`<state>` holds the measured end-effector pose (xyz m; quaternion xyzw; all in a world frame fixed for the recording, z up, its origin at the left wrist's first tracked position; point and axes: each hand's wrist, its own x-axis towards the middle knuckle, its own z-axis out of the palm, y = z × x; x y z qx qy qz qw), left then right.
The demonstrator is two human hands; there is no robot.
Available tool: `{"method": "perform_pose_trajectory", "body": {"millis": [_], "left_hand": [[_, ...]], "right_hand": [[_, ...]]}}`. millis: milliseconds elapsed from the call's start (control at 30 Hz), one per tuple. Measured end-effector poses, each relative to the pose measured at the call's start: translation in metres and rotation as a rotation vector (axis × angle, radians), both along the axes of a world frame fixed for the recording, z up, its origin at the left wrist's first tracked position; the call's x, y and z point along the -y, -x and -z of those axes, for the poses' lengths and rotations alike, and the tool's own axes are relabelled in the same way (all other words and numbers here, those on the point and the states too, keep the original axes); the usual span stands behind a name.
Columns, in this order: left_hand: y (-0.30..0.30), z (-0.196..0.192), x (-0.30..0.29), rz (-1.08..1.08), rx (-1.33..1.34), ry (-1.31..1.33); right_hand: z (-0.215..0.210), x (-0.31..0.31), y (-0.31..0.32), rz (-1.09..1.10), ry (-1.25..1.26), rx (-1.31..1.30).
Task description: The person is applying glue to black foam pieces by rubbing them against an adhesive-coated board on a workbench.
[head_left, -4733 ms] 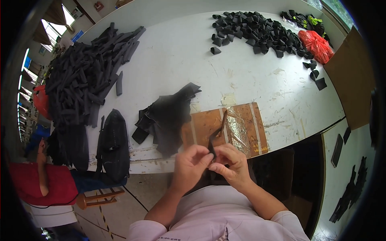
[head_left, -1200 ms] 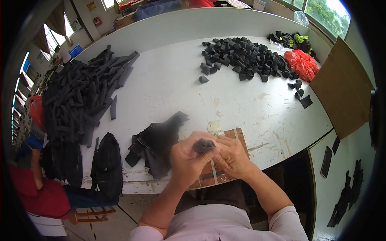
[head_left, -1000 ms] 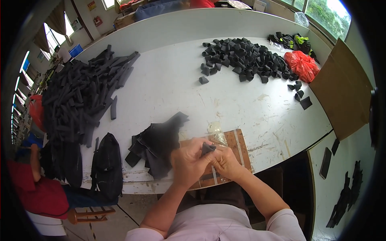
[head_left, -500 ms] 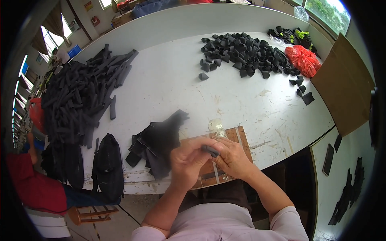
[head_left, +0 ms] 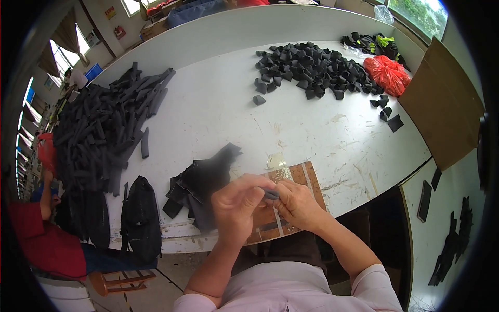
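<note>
Both my hands meet over a brown wooden board at the table's near edge. Between them is a small rolled piece of dark grey, cloth-like material. My right hand pinches one end with thumb and forefinger. My left hand is curled, its fingertips at the piece's other side; the fingers partly hide it. Just left of the board lies a loose stack of flat black pieces, blurred in part.
A large heap of dark strips covers the table's left. Many short folded black pieces lie at the far right, beside a red plastic bag. A cardboard sheet stands at right. A person in red sits at left.
My left hand has shifted slightly left and its thumb has lifted and bent. The right hand stays nearly in place, still pinching the small piece. The whole view has tilted a little.
</note>
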<state>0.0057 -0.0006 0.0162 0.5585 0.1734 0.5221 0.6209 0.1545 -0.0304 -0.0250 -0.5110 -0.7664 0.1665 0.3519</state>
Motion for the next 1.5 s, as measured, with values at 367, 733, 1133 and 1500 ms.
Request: {"method": "perform_pose_trajectory", "body": {"millis": [367, 733, 1133, 1500], "left_hand": [[0.009, 0.012, 0.004, -0.266, 0.224, 0.213], [0.031, -0.008, -0.014, -0.368, -0.177, -0.160], [0.029, 0.003, -0.014, -0.336, -0.298, -0.190], [0.078, 0.075, -0.033, -0.757, -0.985, -0.249]], "right_hand": [[-0.009, -0.005, 0.007, -0.018, -0.073, 0.023], [-0.034, -0.004, 0.002, 0.003, -0.122, 0.076], [-0.007, -0.004, 0.006, -0.012, -0.069, 0.069], [-0.038, 0.057, -0.033, 0.346, 0.050, -0.685]]}}
